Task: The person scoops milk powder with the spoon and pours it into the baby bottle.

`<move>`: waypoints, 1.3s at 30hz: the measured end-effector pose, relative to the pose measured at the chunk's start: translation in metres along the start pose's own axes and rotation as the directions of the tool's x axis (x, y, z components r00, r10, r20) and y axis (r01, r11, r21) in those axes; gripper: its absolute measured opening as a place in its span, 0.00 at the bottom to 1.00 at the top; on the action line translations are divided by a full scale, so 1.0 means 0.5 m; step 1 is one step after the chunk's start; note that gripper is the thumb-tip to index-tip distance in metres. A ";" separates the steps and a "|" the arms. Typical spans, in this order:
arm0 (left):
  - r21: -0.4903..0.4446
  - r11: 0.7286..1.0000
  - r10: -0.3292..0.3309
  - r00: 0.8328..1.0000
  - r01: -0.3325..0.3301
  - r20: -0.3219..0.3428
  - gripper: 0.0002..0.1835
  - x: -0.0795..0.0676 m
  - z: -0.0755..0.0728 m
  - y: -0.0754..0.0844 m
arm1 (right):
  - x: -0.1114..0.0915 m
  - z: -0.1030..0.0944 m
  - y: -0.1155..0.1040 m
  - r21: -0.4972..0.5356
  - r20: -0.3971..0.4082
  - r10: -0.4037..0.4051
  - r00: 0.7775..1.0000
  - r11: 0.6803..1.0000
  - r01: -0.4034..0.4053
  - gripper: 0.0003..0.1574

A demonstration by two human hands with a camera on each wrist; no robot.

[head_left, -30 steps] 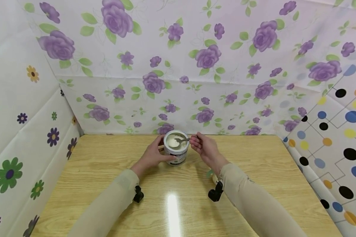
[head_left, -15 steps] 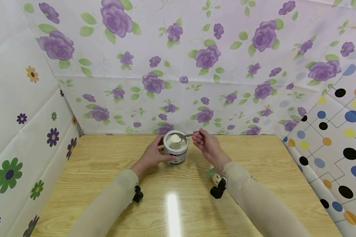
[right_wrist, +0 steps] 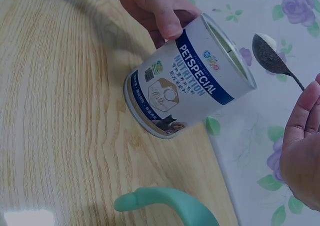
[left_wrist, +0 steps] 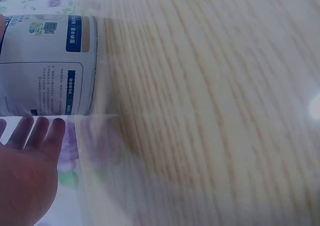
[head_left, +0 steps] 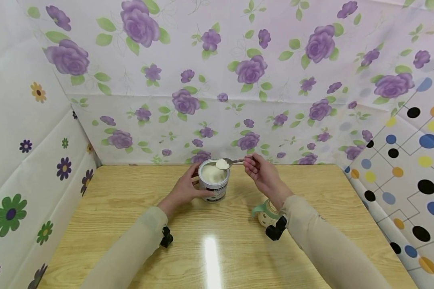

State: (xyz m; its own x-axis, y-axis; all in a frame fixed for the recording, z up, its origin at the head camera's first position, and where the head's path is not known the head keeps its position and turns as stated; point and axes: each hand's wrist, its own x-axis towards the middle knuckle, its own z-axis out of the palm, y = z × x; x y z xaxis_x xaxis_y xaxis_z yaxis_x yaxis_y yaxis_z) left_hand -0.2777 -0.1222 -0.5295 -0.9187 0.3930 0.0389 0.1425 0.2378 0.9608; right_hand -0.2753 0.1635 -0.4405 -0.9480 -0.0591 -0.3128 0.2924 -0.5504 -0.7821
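Note:
In the head view my left hand [head_left: 183, 188] grips a white can [head_left: 218, 192] from its left side, thumb across the front. The can stands upright and uncovered at the table's back edge, with pale powder [head_left: 213, 174] inside. My right hand [head_left: 262, 173] pinches the handle of a metal spoon [head_left: 237, 161]. Its bowl carries a white heap of powder and overlaps the can's right rim. In the right wrist view the spoon's bowl [right_wrist: 270, 58] stands beyond the rim, and the can's front [right_wrist: 185, 80] reads "PETSPECIAL NUTRITION". The left wrist view shows the can's printed side [left_wrist: 47, 65].
A cream mug [head_left: 267, 216] with a green handle [head_left: 259, 209] stands below my right wrist, partly hidden by the sleeve. Its handle [right_wrist: 165, 198] also shows in the right wrist view. The wooden table [head_left: 130, 188] ends at a floral-cloth wall [head_left: 209, 104].
My right hand has lifted the powder-filled spoon out of the can and drawn it to the right. More of the mug shows now. My left hand stays on the can.

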 end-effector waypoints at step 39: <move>0.203 0.968 0.130 0.987 -0.147 0.098 0.64 -0.029 -0.056 0.166 | -0.167 -0.226 -0.120 0.085 0.153 -0.009 0.988 0.996 -0.004 0.29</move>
State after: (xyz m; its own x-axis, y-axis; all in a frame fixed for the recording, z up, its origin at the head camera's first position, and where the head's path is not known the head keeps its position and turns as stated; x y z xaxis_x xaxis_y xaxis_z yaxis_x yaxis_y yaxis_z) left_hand -0.2629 -0.1329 -0.4428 -0.8520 0.5055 0.1361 0.3482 0.3530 0.8684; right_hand -0.1993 0.2955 -0.4280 -0.9587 -0.1812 -0.2194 0.2845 -0.6189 -0.7322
